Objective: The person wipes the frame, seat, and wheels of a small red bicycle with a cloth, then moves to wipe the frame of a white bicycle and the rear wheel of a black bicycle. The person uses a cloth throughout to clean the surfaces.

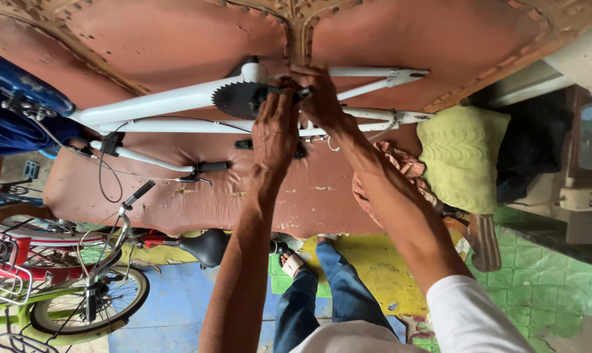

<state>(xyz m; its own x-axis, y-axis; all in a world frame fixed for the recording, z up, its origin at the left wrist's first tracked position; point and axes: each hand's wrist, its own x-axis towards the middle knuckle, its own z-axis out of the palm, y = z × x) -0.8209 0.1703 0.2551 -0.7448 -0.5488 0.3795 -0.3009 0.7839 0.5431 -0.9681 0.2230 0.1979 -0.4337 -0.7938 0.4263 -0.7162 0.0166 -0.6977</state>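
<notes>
Frame: white bicycle frame (178,99) lies flat on the brown mat (178,189) — crank exposed.
Left hand (274,134): closed on the crank arm (278,91), at the black chainring's (234,99) 3 o'clock.
Right hand (322,98): curled around the axle area — steadying it.

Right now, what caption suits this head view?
Both hands, left hand and right hand, work at the chainring of a white bicycle frame.

A worn reddish-brown padded bench (178,196) with flaking leather carries a white bicycle frame (159,104), which lies flat under both hands and stretches away to their left. Beside the right forearm, a crumpled pinkish patterned rag (400,163) rests on the surface (partly hidden by the arm). Further right of that hand sits a pale green textured cushion (462,157).
</notes>
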